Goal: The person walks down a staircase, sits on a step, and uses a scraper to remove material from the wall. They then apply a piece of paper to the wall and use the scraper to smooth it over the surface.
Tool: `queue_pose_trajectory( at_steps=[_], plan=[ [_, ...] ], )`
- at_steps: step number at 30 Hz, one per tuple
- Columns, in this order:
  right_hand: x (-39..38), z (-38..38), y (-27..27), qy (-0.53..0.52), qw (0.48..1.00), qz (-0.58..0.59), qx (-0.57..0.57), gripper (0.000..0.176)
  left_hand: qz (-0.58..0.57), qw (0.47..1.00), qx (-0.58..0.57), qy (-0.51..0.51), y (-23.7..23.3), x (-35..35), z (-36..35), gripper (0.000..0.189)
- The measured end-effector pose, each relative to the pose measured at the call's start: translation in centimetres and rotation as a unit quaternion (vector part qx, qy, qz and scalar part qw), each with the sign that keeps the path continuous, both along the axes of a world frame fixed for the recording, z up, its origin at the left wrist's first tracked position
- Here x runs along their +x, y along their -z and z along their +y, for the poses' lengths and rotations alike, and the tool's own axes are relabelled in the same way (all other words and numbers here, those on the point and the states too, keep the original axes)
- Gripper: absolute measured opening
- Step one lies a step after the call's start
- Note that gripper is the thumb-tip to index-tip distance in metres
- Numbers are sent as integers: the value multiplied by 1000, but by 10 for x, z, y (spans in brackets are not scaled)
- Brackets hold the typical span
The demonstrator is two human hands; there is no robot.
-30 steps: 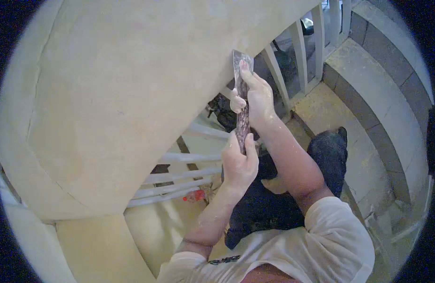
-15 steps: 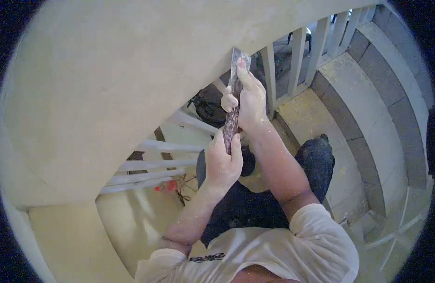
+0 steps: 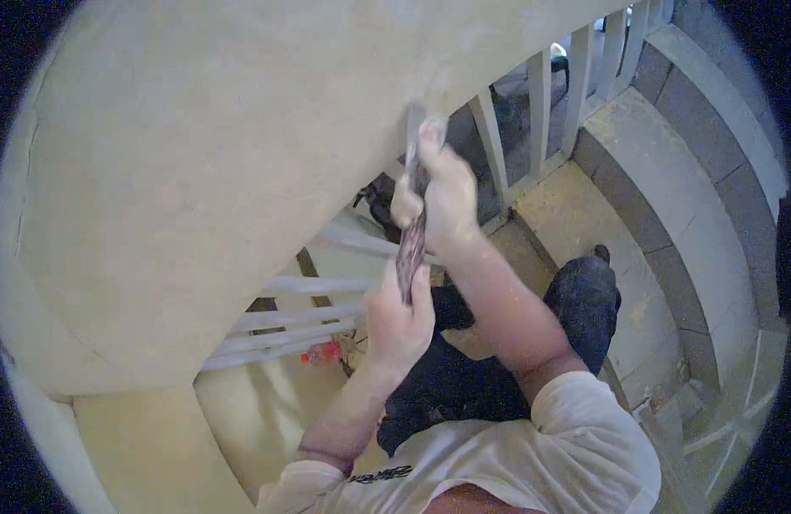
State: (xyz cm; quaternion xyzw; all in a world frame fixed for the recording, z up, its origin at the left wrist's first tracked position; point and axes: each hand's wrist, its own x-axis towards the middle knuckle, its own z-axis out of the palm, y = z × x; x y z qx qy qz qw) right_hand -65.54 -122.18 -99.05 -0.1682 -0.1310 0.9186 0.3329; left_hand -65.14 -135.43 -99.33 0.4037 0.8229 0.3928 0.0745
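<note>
The right hand [image 3: 447, 195] is clamped on the upper part of a flat-bladed scraper [image 3: 412, 244], its thumb lying up along the blade [image 3: 413, 130] and its fingers curled round the other side. The left hand [image 3: 396, 321] is closed round the lower end of the dark, mottled handle, just below the right. The scraper slants slightly, blade end up, at the edge of a broad pale surface [image 3: 198, 188]; blur hides whether the blade touches it. Behind and beside the hands run the white bars of a railing [image 3: 539, 111]. A red bottle [image 3: 322, 353] lies near the lower bars, left of the left forearm. Curved steps [image 3: 670, 197] rise at the right, beyond the person's dark trousers [image 3: 464, 377] and white shirt [image 3: 533, 450].
</note>
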Motion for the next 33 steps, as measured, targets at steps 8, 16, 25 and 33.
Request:
queue_pose_trajectory(
  at_steps=[8, 16, 25, 33],
  plan=[
    [-1, 2, 9, -7, 1000, -25, 14, 41, -2, 1000, -1, 11, 6, -2, 0, 22],
    [-1, -10, 11, -37, 999, -24, 25, 39, 4, 1000, 7, 3, 8, 7, -4, 23],
    [5, -17, 11, -68, 998, -19, -4, 35, 14, 1000, 6, -17, 7, 17, -17, 24],
    [10, 5, 14, -38, 998, -29, 37, 35, 10, 999, 29, 11, 11, 19, 6, 27]
  ],
)
